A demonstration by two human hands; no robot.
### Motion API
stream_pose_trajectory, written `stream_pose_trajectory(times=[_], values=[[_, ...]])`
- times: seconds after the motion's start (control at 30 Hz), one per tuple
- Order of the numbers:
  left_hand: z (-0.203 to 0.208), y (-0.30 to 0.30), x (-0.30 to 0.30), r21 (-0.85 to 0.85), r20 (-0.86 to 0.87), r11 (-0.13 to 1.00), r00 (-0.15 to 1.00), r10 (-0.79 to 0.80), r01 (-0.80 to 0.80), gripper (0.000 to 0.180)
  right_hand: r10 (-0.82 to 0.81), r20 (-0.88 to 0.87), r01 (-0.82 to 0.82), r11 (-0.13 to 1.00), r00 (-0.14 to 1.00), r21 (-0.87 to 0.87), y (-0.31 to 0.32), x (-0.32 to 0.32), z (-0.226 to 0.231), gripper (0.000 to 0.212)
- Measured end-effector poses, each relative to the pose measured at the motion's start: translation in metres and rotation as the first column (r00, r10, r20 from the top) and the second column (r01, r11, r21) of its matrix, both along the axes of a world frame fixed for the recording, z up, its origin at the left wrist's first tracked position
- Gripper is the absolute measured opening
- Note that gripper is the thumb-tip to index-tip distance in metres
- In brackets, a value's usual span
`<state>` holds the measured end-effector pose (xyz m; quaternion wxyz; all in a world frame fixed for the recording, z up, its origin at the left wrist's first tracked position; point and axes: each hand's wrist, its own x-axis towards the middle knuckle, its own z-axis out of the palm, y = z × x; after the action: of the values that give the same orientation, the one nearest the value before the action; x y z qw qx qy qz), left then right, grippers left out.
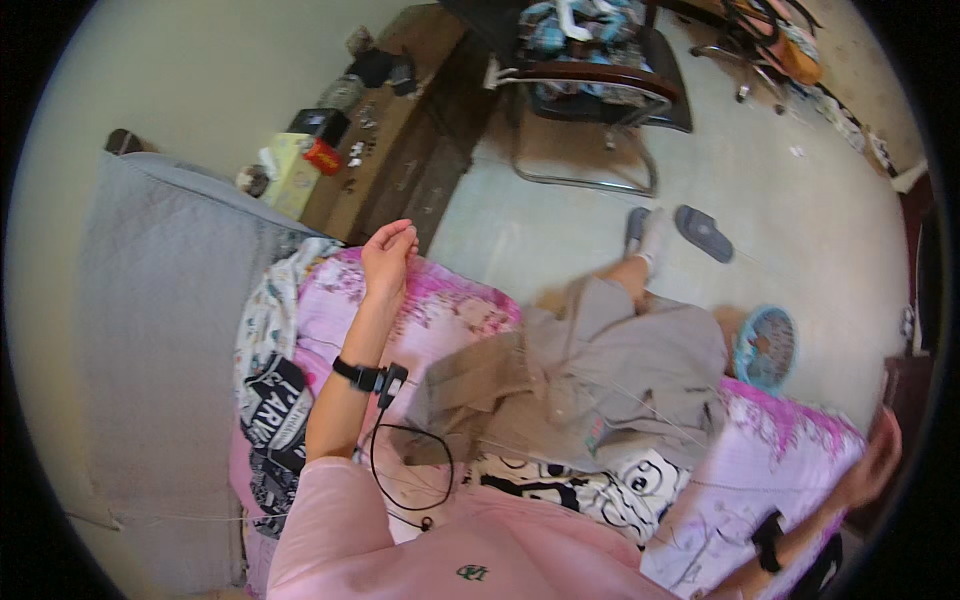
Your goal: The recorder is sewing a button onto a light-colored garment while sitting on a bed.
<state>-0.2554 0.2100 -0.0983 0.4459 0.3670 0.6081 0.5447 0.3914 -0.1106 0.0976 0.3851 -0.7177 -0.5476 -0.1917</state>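
Note:
My left hand [390, 258] is raised over the bed's edge, its thumb and fingers drawn together in a pinch; whatever is between them is too small to make out. At the far right, my right hand [880, 455] is held out beyond the bed, smeared and near the dark rim, so its fingers are unclear. Across my lap lies a grey-brown cloth garment [610, 370], rumpled, with a fine pale line like a thread over it. Under it shows a black-and-white printed cloth [590, 495]. A black wrist strap [372, 377] with a looped cable sits on my left arm.
I sit on a pink floral bedspread [460, 300]. Left are folded clothes [275, 410] and a grey padded board [170, 350]. A wooden cabinet [400, 170] carries small items and a tissue box [290, 175]. Ahead are a chair [600, 90], slippers [704, 233] and a blue basket [768, 348].

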Motion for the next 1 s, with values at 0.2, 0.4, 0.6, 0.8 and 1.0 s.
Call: stream_pose_trajectory(times=[0.2,0.4,0.6,0.8,1.0], values=[[0.109,-0.088,0.151,0.089,0.619,0.970,0.751,-0.231,0.226,0.018,0.502,-0.326,-0.498,0.861,0.801,0.103,0.135,-0.240,-0.016,0.019],[0.144,-0.148,0.215,0.191,0.449,0.924,0.807,-0.382,0.332,0.018,0.507,-0.655,-0.558,0.815,0.560,0.154,0.115,-0.281,-0.021,0.013],[0.148,-0.172,0.250,0.235,0.270,0.892,0.856,-0.441,0.386,0.018,0.478,-0.692,-0.507,0.842,0.541,0.185,0.101,-0.276,-0.036,0.012],[0.144,-0.180,0.264,0.255,0.285,0.884,0.844,-0.455,0.391,0.016,0.467,-0.703,-0.429,0.868,0.537,0.249,0.095,-0.271,-0.047,0.010],[0.142,-0.183,0.268,0.311,0.274,0.855,0.823,-0.498,0.414,0.014,0.464,-0.723,-0.415,0.870,0.512,0.265,0.092,-0.268,-0.051,0.009]])
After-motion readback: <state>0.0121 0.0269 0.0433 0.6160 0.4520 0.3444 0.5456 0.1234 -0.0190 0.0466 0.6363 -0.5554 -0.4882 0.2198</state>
